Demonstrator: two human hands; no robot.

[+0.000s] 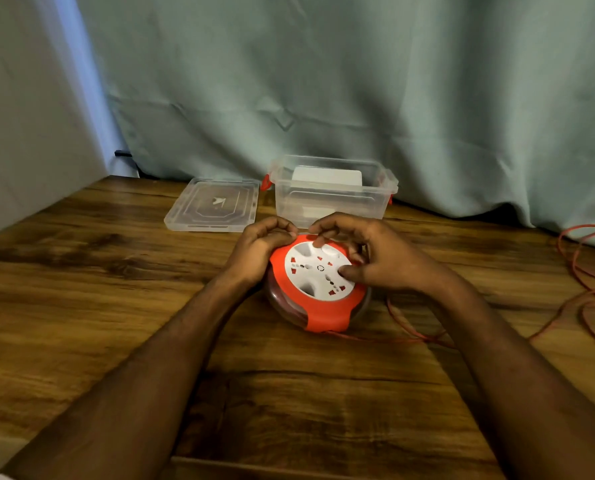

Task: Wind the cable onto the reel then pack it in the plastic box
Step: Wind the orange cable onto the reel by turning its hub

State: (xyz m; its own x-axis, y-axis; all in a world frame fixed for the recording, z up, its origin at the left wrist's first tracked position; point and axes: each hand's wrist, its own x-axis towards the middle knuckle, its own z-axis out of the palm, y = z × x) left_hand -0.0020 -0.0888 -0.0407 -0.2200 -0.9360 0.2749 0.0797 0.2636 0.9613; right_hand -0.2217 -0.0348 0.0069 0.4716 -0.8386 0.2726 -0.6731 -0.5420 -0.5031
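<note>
Red reel [318, 289], one: left hand [258, 251] grips rim, right hand [375, 261] fingers curled on face.

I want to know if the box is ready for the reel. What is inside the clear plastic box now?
Through the clear plastic box a white flat object shows at the back. What it is cannot be told. The right hand and left hand cover the lower front.

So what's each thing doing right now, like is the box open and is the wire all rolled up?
Box: open, lid off, standing upright behind the reel.
Lid: lying flat on the table, left of the box.
Reel: flat on the table, sockets facing up.
Wire: mostly loose, trailing across the table to the right.
Left hand: gripping the reel's red rim.
Right hand: fingers on the white socket face.
</note>
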